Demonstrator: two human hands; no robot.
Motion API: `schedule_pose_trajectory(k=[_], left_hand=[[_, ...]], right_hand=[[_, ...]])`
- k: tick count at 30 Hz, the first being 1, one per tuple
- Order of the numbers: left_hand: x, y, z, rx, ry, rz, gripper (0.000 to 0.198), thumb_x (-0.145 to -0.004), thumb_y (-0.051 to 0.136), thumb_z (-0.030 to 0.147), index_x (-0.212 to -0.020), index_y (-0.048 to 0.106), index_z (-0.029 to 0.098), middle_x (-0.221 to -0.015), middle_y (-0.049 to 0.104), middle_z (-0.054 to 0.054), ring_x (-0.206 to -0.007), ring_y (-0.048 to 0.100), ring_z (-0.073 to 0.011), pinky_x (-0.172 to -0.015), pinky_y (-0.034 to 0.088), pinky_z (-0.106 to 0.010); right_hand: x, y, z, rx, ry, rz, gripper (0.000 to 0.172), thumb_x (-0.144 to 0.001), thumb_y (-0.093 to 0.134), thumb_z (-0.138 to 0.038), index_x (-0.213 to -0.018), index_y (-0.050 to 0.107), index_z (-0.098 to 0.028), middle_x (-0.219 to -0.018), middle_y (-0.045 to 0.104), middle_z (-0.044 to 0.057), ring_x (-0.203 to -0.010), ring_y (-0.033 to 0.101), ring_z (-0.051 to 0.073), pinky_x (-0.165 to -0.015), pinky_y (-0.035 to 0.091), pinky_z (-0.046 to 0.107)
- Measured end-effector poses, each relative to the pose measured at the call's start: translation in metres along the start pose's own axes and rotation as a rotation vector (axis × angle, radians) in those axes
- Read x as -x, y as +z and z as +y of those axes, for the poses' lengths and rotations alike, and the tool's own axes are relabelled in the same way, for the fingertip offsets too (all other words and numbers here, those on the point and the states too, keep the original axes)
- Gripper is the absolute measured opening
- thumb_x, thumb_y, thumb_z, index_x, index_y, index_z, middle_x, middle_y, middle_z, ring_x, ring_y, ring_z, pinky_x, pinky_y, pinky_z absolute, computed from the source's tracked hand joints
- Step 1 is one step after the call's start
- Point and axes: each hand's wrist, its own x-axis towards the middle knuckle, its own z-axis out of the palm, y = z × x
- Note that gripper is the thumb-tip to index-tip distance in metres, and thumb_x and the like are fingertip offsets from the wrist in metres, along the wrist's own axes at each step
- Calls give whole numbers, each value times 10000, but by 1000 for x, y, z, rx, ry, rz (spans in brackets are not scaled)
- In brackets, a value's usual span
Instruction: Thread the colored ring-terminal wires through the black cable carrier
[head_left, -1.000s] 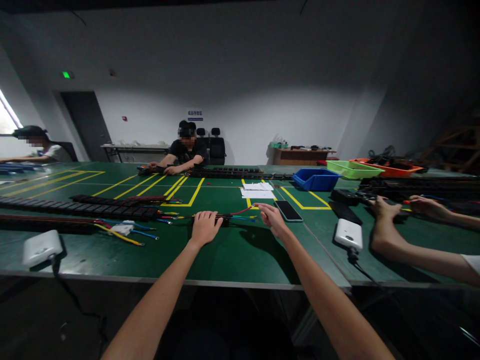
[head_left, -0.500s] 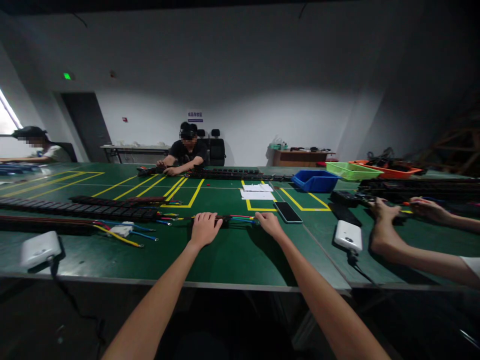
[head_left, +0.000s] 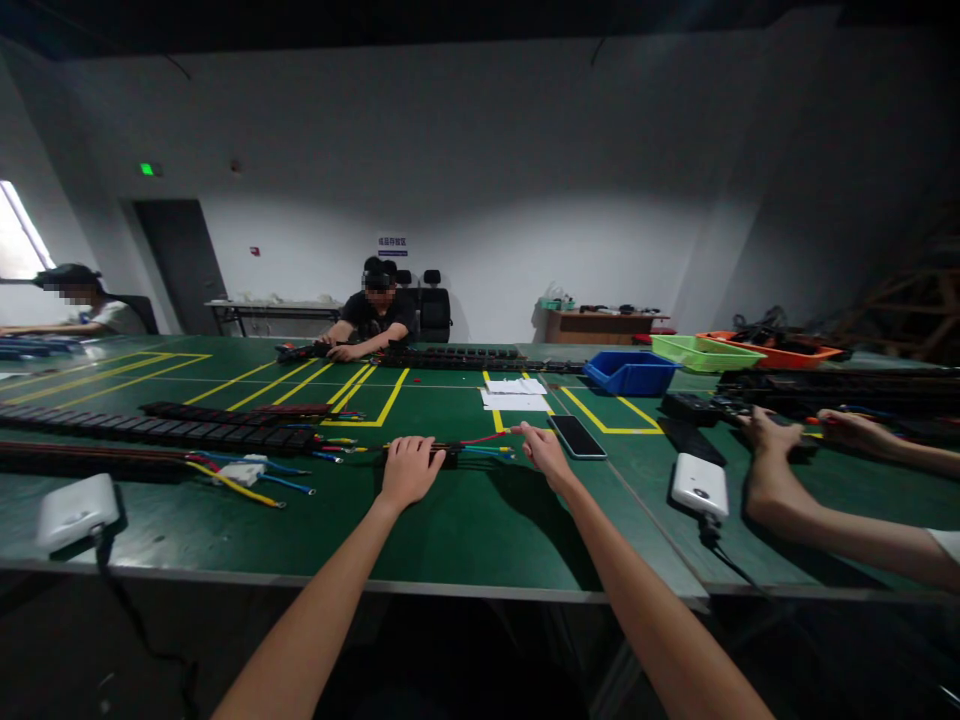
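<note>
My left hand (head_left: 410,470) lies over a dark cable bundle (head_left: 450,450) on the green table, its fingers wrapped over the bundle. From the bundle's right end stick out several coloured wires, blue and green ones (head_left: 487,452) lying low and a red wire (head_left: 484,438) raised apart from them. My right hand (head_left: 543,452) pinches the tip of the red wire between thumb and forefinger. Left of my left hand, more wires with ring ends (head_left: 334,457) come from a long black cable chain (head_left: 225,435).
A phone (head_left: 577,437), white papers (head_left: 514,400) and a blue bin (head_left: 631,373) lie beyond my right hand. White devices (head_left: 79,510) (head_left: 700,485) with cords stand on both sides. A co-worker's hands (head_left: 776,440) work at the right; another person (head_left: 375,315) sits across the table.
The red wire now stands apart from the other wires, stretched to my right hand, which has moved slightly right. My left hand stays on the bundle. The view has tilted up a little.
</note>
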Motion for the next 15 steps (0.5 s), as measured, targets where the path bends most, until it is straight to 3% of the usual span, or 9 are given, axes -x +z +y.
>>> schedule_pose_trajectory(k=[5, 8, 12, 15], left_hand=[[0, -1, 0, 0, 6, 4, 498, -1053, 364, 502, -1251, 691, 182, -1226, 724, -133, -1154, 630, -302, -1076, 409, -506], [-1, 0, 0, 0, 11, 8, 494, -1054, 365, 505, -1248, 692, 189, -1221, 726, -129, -1151, 633, -298, -1072, 409, -498], [-1, 3, -1, -8, 11, 13, 498, -1050, 371, 508, -1242, 695, 183, -1219, 725, -135, -1147, 631, -307, -1066, 408, -507], [-1, 3, -1, -15, 6, 17, 509, -1047, 373, 511, -1247, 695, 171, -1224, 721, -145, -1151, 624, -321, -1059, 410, -520]], right_hand=[[-2, 3, 15, 196, 6, 45, 534, -896, 530, -617, -711, 756, -170, -549, 538, 40, -591, 523, 190, -596, 332, 280], [0, 4, 18, 251, -7, 51, 506, -901, 539, -571, -623, 720, -189, -565, 561, 60, -624, 537, 207, -622, 329, 290], [-1, 2, 13, 231, -46, 73, 546, -902, 499, -620, -732, 767, -175, -631, 595, 74, -660, 547, 216, -628, 347, 292], [-2, 1, 5, 160, -89, 65, 674, -909, 414, -707, -985, 794, -156, -659, 588, 51, -625, 518, 189, -595, 366, 276]])
